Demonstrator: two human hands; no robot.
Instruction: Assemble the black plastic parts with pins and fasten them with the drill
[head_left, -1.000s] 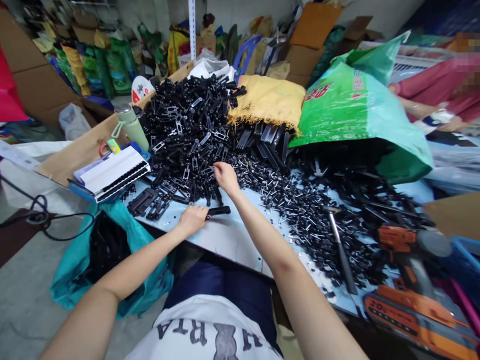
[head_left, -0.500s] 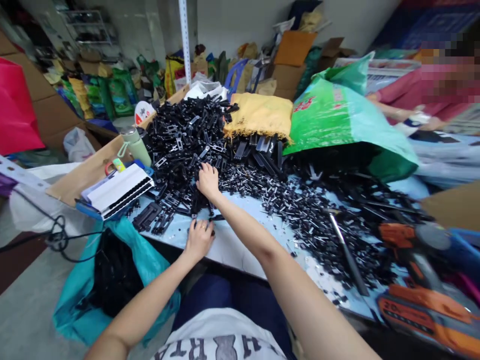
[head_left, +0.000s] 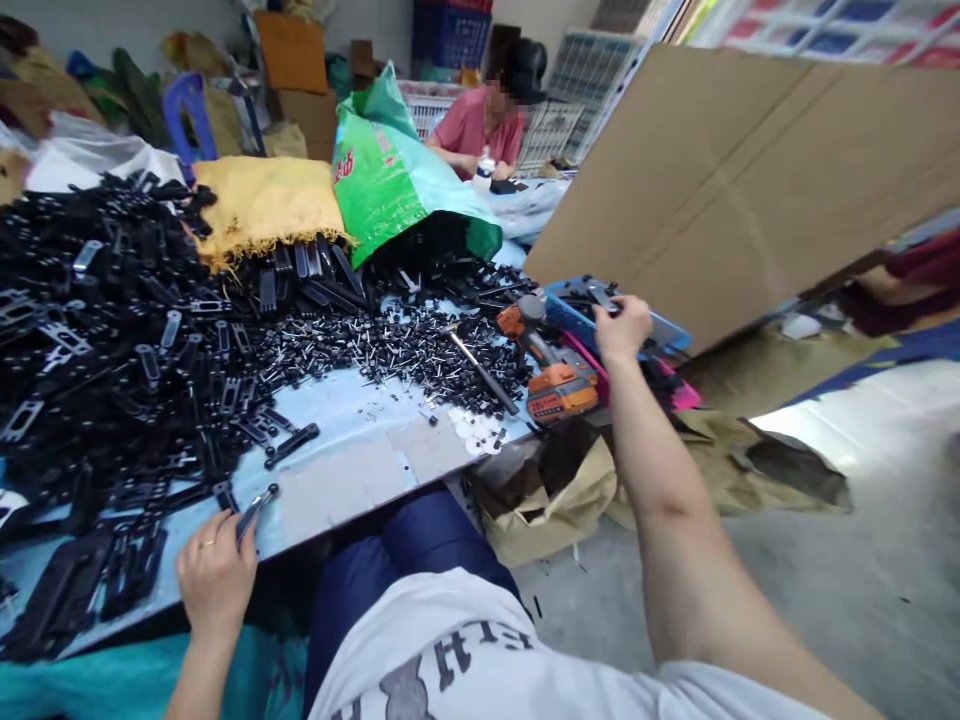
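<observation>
1 long worktable (head_left: 337,500), covered partly in pale blue, stretching across the near side. Rising at the right, 1 slanted cardboard panel (head_left: 772,190). Over the table's left part, 1 wide heap of black parts (head_left: 135,300). Toward the back, 1 green bag (head_left: 405,180), mouth open toward the table, and just beside it 1 yellow sack (head_left: 270,200) with a frayed edge. At the right end, 1 blue basket (head_left: 570,318) and, just beside it, 1 orange-and-black power tool (head_left: 559,385). Left of the tool, 1 hammer (head_left: 480,368) lying aslant. Over the basket, the right hand (head_left: 626,325), fingers at a dark piece (head_left: 609,308); cannot tell whether gripped or merely touched. Above the near left edge, the left hand (head_left: 217,575), clasping 1 narrow black bar (head_left: 251,512) between thumb and fingers, far end tilted rightward. Smallest, between heap and hammer: many silvery pins (head_left: 390,345), thickly scattered.
</observation>
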